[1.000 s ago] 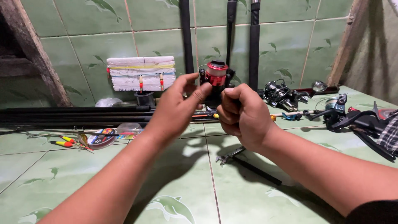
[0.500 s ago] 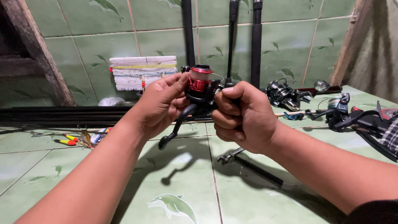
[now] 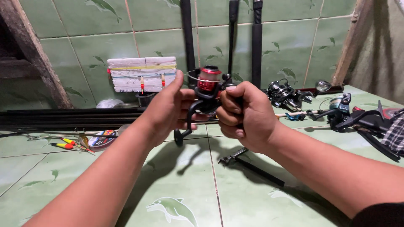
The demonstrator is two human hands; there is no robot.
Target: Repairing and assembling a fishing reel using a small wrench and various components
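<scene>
Head view shows both hands holding a black spinning reel (image 3: 207,94) with a red spool above the green tiled floor (image 3: 176,185): the left hand (image 3: 168,110) curls round its near side just above the dangling crank handle (image 3: 182,133), and the right hand (image 3: 244,115) is fisted tight on the body. The step in hand looks like turning and checking the reel, so the next move calls for a steady right grip while the left fingers work the crank. Compared with half a second ago, the reel sits a little lower and the crank hangs closer below the left fingers.
</scene>
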